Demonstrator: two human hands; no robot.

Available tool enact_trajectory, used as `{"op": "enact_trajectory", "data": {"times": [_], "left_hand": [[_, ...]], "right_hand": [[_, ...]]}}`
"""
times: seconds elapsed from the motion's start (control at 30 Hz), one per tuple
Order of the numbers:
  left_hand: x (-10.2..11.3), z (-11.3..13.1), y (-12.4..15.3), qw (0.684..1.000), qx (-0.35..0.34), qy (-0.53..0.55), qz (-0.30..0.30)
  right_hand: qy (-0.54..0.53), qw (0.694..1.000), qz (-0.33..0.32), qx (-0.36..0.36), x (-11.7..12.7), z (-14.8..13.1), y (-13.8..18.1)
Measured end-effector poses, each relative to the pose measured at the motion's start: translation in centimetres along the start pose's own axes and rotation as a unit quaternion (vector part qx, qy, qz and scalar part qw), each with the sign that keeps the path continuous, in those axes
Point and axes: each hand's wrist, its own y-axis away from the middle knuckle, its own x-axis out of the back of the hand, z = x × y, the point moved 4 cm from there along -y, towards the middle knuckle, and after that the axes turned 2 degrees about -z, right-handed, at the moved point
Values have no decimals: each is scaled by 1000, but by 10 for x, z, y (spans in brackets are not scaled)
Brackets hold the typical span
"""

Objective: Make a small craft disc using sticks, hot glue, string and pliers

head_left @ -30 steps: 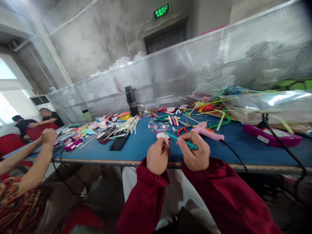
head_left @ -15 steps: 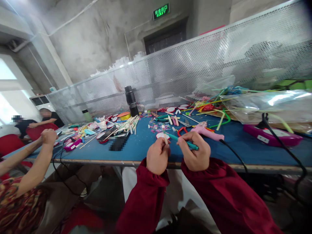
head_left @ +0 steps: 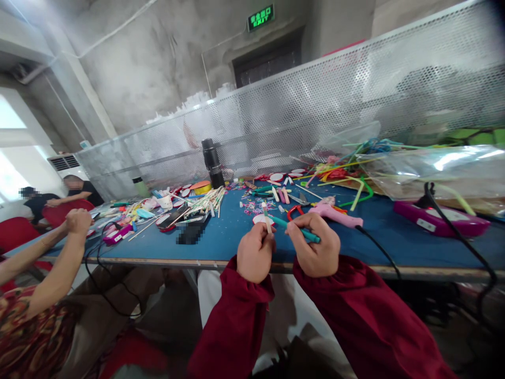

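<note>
My left hand (head_left: 255,254) is closed in a fist round a short pale stick (head_left: 268,222) that pokes up from the fingers. My right hand (head_left: 315,247) is closed round a teal stick (head_left: 305,233) whose far end points left toward the pale one. Both hands hover over the near edge of the blue table (head_left: 229,237), close together, in dark red sleeves. A pink glue gun (head_left: 335,213) lies just beyond my right hand, its black cord trailing right.
Craft bits crowd the table: a bundle of wooden sticks (head_left: 207,201), a black flask (head_left: 213,163), red scissors (head_left: 294,210), a purple device (head_left: 437,219), a clear bag of coloured straws (head_left: 430,168). Another person's arms (head_left: 59,252) rest at the left. A perforated metal screen (head_left: 315,105) backs the table.
Almost nothing: my hands keep their grips and shift only slightly. The other person's hand at the left stays put.
</note>
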Motion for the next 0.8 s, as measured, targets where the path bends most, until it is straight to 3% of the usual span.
{"op": "enact_trajectory", "data": {"times": [0.5,0.8], "left_hand": [[0,2,0,1000,4,-3,-3],[0,3,1,1000,1,1,-3]], "right_hand": [[20,1000,18,-13,2,-3,-1],[21,1000,-2,-5,0,-6,-3]]}}
